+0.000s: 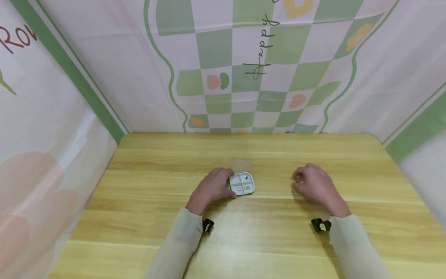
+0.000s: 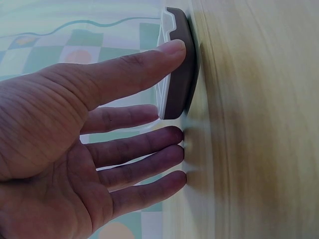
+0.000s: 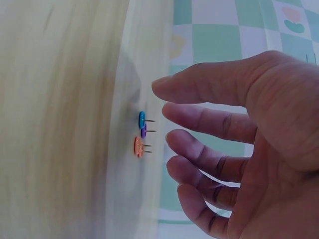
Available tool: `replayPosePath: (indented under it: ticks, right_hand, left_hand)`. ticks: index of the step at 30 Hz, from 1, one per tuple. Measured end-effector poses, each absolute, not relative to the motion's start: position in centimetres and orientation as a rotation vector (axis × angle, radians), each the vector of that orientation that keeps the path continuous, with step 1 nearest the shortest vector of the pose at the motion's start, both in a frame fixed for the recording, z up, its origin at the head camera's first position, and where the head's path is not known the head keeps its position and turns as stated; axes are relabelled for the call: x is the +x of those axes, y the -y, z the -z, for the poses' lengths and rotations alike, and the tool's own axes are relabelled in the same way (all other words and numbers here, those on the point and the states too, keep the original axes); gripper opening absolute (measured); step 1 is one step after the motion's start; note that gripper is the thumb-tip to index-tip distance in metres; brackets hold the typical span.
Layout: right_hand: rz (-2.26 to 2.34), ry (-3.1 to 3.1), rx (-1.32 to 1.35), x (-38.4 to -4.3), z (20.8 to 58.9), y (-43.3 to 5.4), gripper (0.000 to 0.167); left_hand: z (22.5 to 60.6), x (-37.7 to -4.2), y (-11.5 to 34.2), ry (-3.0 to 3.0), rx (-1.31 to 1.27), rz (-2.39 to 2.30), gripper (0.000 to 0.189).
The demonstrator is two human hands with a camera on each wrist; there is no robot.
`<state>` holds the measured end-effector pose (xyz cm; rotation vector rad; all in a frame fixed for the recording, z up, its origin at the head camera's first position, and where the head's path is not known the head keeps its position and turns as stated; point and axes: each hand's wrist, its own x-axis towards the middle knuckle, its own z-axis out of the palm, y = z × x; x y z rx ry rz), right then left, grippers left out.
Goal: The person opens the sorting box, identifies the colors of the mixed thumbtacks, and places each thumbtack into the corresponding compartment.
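Note:
A small white case [image 1: 242, 183] with four compartments lies on the table, its clear lid [image 1: 240, 165] swung back behind it. My left hand [image 1: 213, 186] holds it by the left side, with the thumb [image 2: 172, 50] on its dark outer wall and the forefinger at the far edge. A blue tack [image 1: 246, 178], green tacks [image 1: 247, 188] and a whitish one [image 1: 239, 189] sit in separate compartments. My right hand [image 1: 316, 185] hovers, loosely bent and holding nothing, beside blue [image 3: 142, 120], purple [image 3: 144, 130] and orange thumbtacks [image 3: 138, 147], which stand points up on the table.
The wooden table [image 1: 265, 240] ends at a checked fabric wall [image 1: 244, 77] at the back. More fabric [image 1: 59, 128] hangs at the left side. Black camera straps [image 1: 208, 225] circle both wrists.

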<state>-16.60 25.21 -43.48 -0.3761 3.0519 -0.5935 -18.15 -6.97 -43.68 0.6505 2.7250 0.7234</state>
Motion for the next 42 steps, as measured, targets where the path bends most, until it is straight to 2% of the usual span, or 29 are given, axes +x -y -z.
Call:
replayPosePath:
  ticks: [17,42]
  right_hand:
    - [0.526,-3.086,-0.193,-16.58,44.06,-25.63,0.011]
    - [0.518,-3.117,-0.188,-16.53,44.17,-25.65,0.007]
  left_hand:
    - [43.48,-18.15,6.87,-2.708,0.624,-0.722,0.064]
    - [43.60,-18.05,6.88,-2.701,0.618,-0.745,0.064]
